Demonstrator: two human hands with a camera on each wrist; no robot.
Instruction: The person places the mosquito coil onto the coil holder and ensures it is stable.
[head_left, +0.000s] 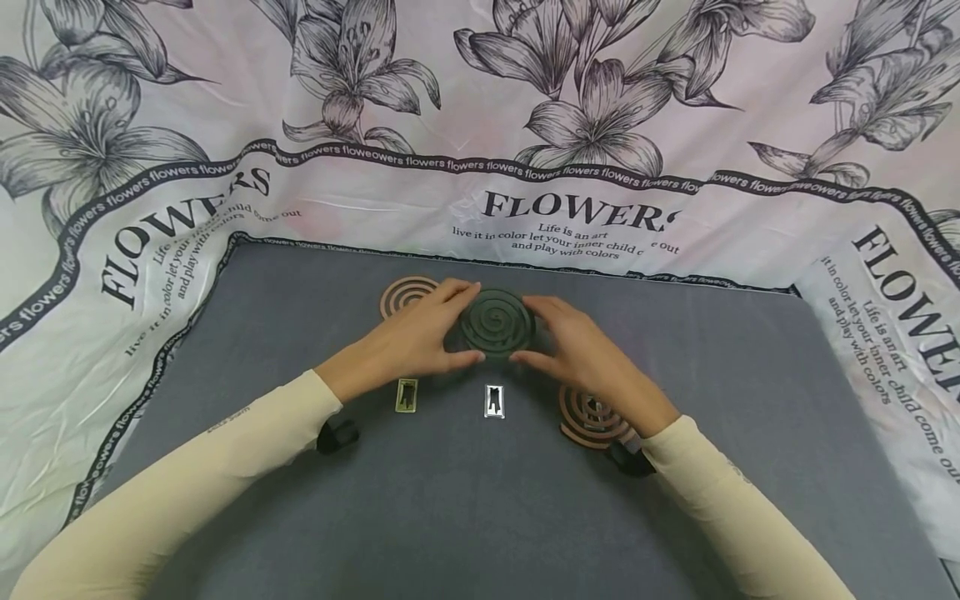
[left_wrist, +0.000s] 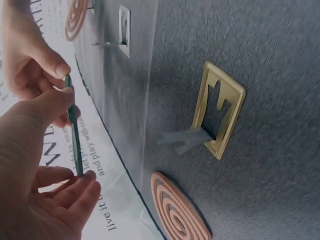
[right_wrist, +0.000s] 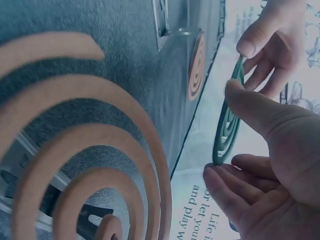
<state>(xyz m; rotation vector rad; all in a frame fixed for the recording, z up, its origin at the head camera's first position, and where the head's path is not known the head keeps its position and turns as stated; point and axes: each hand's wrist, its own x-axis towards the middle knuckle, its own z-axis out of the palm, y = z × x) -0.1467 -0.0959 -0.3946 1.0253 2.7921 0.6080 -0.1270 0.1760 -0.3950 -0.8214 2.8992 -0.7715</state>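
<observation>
The green coil (head_left: 497, 323) looks matt; the gold stand (left_wrist: 225, 94) is smooth, glossy metal.

Cloth (head_left: 450, 117), head view: large "FLOWERS" just past nine o'clock, again between one and two, cut off at three. Under middle one: "Life is an art", "live it in color let your inner child c… e out" (fold breaks line), "and play with colors". Same slogan, partly hidden, on both side panels. Black band (head_left: 480, 165) across cloth: "flowers" repeated. Left sleeve (head_left: 202, 475), right sleeve (head_left: 750, 504): small print, illegible.
</observation>
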